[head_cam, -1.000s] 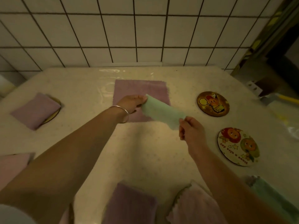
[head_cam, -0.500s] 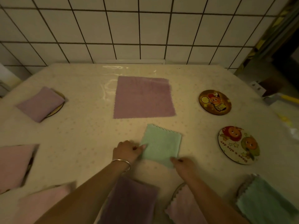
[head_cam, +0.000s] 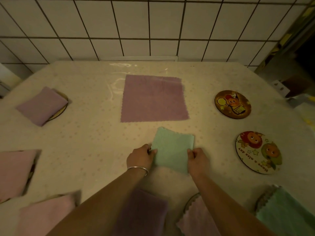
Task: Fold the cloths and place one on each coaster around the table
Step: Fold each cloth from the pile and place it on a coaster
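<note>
A: Green cloth [head_cam: 173, 149] down flat on the table [head_cam: 88, 133], folded to a soft, nubbly rectangle with a zigzag top edge.

B: Left hand [head_cam: 140, 157], thin metal bangle [head_cam: 138, 168] at the wrist, fingers curled, pinching the cloth's left edge. Right hand [head_cam: 197, 159] mirrors it, pinching the right edge.

A: Just beyond it, a purple cloth [head_cam: 153, 98] lies open, a big fuzzy square with pinked edges.

B: Out right, two bare round coasters, apart from each other: the dark one [head_cam: 232, 104] with a cartoon print, the pale one [head_cam: 258, 152] nearer, glossy, lettered along its rim.

A: Far left, a folded purple pad [head_cam: 41, 105] sits on a coaster, only a sliver of rim showing.

B: Pink folds [head_cam: 14, 172] at the left edge, more cloths along the near side, blurred.

A: Square white tiles [head_cam: 136, 26] behind, dark grout.
</note>
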